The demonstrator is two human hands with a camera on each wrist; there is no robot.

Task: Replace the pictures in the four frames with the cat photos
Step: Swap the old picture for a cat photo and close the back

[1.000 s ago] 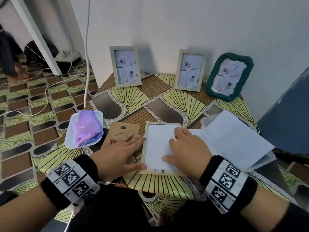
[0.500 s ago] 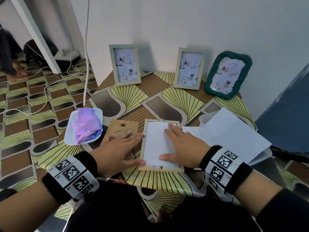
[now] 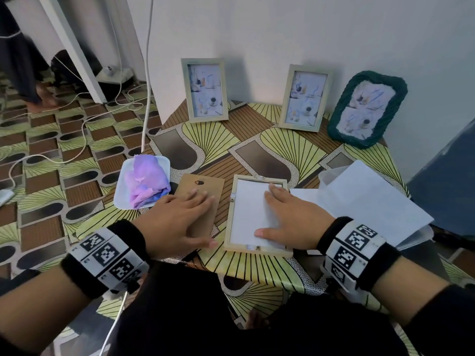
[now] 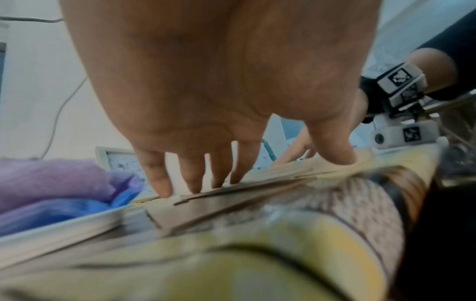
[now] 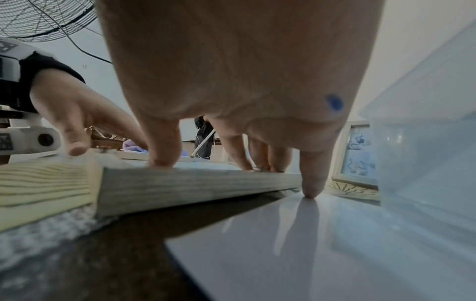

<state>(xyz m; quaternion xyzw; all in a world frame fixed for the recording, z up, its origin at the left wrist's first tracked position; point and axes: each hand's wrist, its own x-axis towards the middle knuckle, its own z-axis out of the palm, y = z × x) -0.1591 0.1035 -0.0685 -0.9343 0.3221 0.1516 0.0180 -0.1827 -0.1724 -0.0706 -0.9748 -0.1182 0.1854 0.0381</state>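
Observation:
A light wooden frame (image 3: 257, 249) lies face down at the table's near edge with a white sheet (image 3: 246, 209) in its recess. My right hand (image 3: 290, 217) presses flat on that sheet with straight fingers; in the right wrist view the fingertips (image 5: 162, 160) sit on the frame (image 5: 180, 187). My left hand (image 3: 180, 217) rests flat on the brown backing board (image 3: 203, 183) left of the frame, fingertips (image 4: 193, 183) on the board (image 4: 219, 205). Two wooden frames (image 3: 204, 89) (image 3: 304, 97) and a green woven frame (image 3: 367, 109) stand against the wall, each with a pale picture.
A white tray (image 3: 123, 176) with purple cloth (image 3: 146, 181) sits left of the board. Right of the frame, a clear plastic box (image 3: 326, 176) holds white sheets (image 3: 372, 201), and another sheet (image 5: 309, 244) lies under my little finger. Cables run over the floor at left.
My left hand has slid left, off the frame's left edge and onto the backing board. My right hand has stayed pressed on the white sheet.

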